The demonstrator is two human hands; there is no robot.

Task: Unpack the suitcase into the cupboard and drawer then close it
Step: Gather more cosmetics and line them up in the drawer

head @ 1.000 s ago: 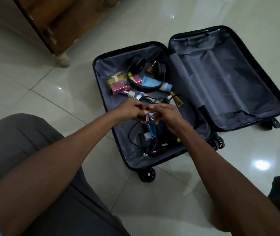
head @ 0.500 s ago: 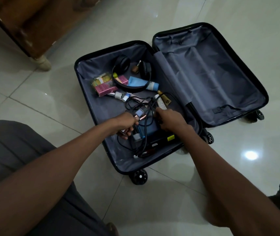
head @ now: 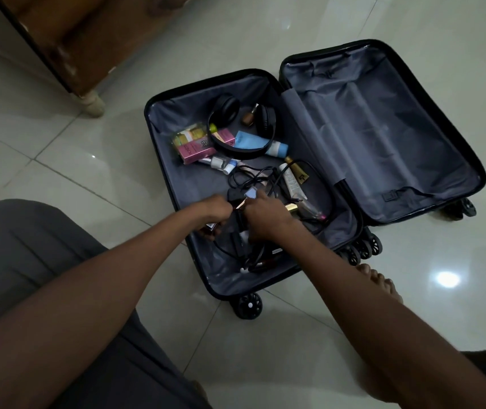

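Note:
The black suitcase [head: 155, 149] lies open on the tiled floor, its grey-lined lid [head: 383, 128] flat to the right with nothing in it. The left half holds black headphones [head: 226, 109], a pink box [head: 194, 152], a blue tube [head: 252, 141], a white tube [head: 292, 181], a small brown bottle [head: 248, 116] and tangled black cables [head: 250, 178]. My left hand [head: 210, 212] is closed around small cosmetic sticks, one with a rose-gold tip. My right hand [head: 265, 219] touches it, fingers curled down over a black charger and cables; its grip is hidden.
A wooden cupboard [head: 73, 39] on a pale turned leg [head: 92, 103] stands at the upper left, beyond the suitcase. My knee in grey trousers [head: 29, 246] is at the lower left. A bare foot [head: 380, 278] rests by the suitcase wheels [head: 365, 249].
My right hand has shifted left from the black box to meet my left hand over the cables. The view has swung so the suitcase sits further right and the cupboard leg shows.

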